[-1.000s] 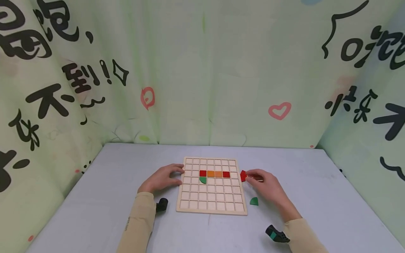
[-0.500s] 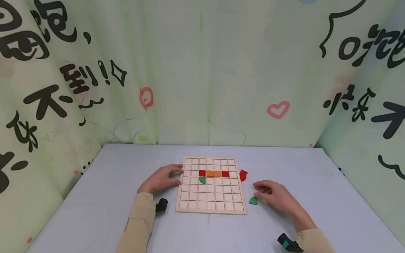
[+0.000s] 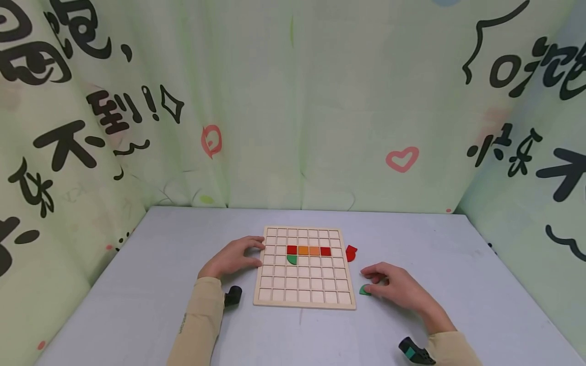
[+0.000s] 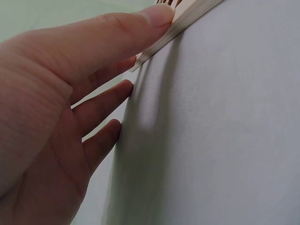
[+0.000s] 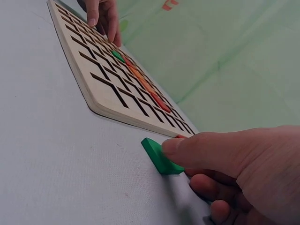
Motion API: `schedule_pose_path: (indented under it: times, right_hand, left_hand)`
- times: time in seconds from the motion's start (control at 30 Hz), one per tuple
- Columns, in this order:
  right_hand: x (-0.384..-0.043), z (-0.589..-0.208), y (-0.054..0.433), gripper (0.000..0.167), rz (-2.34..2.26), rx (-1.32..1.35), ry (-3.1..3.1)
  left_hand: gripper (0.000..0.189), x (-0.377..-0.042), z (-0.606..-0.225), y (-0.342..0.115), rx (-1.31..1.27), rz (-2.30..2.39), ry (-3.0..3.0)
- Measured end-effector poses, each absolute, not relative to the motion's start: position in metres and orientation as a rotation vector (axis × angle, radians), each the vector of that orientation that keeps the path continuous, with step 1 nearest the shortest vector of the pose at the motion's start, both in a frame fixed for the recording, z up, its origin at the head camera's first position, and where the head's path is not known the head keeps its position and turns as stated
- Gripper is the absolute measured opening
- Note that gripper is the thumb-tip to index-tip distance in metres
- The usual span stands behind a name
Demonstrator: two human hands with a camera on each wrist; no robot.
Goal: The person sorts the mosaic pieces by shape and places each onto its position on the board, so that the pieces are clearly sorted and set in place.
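A wooden grid board (image 3: 304, 283) lies on the white table. One row holds a red square (image 3: 292, 250), two orange squares (image 3: 309, 250) and another red square (image 3: 325, 251). Below the left red square sits a green quarter-circle piece (image 3: 291, 260). My left hand (image 3: 231, 258) rests against the board's left edge, thumb and index fingertip touching it, the other fingers loosely spread. My right hand (image 3: 397, 287), right of the board, pinches a loose green quarter-circle piece (image 5: 157, 157). In the right wrist view the thumb lies on this piece, which looks tilted; the fingers beneath are partly hidden.
Loose red pieces (image 3: 351, 253) lie together at the board's right edge. A printed pale green curtain (image 3: 274, 112) stands behind and at both sides of the table (image 3: 192, 223). Black wrist devices (image 3: 233, 296) sit by both sleeves.
My right hand has left the red pieces and moved toward me to the loose green piece, which it now pinches. The left hand stays at the board's edge.
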State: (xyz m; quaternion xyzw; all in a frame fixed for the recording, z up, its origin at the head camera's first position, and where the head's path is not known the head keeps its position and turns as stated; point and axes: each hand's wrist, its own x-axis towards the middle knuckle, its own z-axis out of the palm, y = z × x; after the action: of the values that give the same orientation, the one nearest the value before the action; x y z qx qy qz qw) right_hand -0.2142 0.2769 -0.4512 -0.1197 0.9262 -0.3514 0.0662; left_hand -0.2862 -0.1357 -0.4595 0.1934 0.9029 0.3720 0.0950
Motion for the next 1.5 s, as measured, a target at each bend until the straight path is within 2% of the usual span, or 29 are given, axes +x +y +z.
schedule_pose_path:
  times: [0.43,0.8,1.13,1.5]
  right_hand:
    - [-0.213,-0.449,0.285,0.025,-1.033,-0.636,2.725]
    - [-0.215,-0.454,0.276,0.014,-1.019,-0.431,2.947]
    - [-0.215,-0.455,0.273,0.019,-0.968,-0.183,3.066]
    - [-0.215,-0.452,0.280,0.027,-0.923,-0.418,2.945]
  left_hand:
    - [0.040,-0.288,-0.461,-0.134,0.538,1.090,2.682]
    - [0.040,-0.287,-0.462,-0.134,0.526,1.092,2.680]
    - [0.039,-0.287,-0.463,-0.134,0.534,1.082,2.691]
    - [0.040,-0.286,-0.461,-0.135,0.547,1.082,2.683]
